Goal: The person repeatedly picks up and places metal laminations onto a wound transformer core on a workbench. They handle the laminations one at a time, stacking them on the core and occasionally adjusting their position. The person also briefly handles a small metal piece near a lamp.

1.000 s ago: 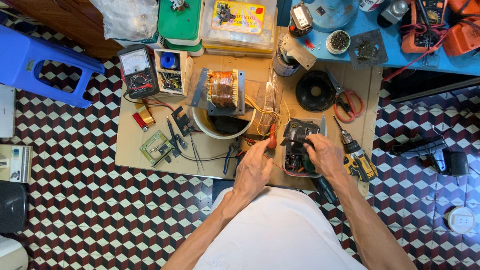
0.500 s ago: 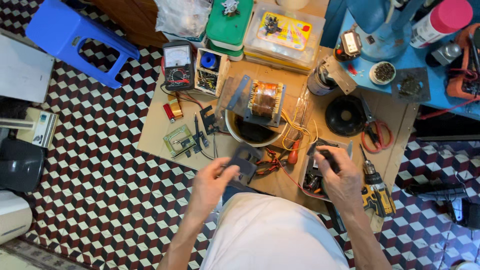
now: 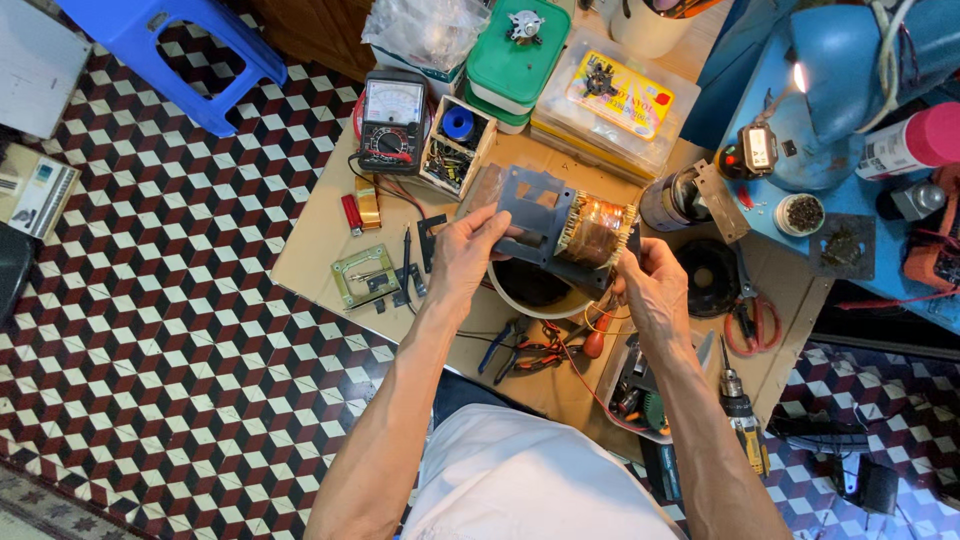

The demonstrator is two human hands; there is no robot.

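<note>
Head view: both hands hold a transformer (image 3: 575, 228) just above a white bowl (image 3: 540, 295) on the worktop (image 3: 320, 235). Left hand (image 3: 465, 255), fingers clenched on the grey metal plate at the transformer's left end. Right hand (image 3: 650, 285), fingers gripping its right end under the copper coil. Pliers (image 3: 530, 350) and a screwdriver (image 3: 597, 340) lie just below the bowl. Multimeter (image 3: 393, 120) and parts box (image 3: 455, 145) up-left of the bowl. Lighter (image 3: 351, 213) and metal frame (image 3: 363, 275) left of it. Black ring (image 3: 712, 275) and red-handled scissors (image 3: 752, 320) right of it, drill (image 3: 742, 425) lower right.
</note>
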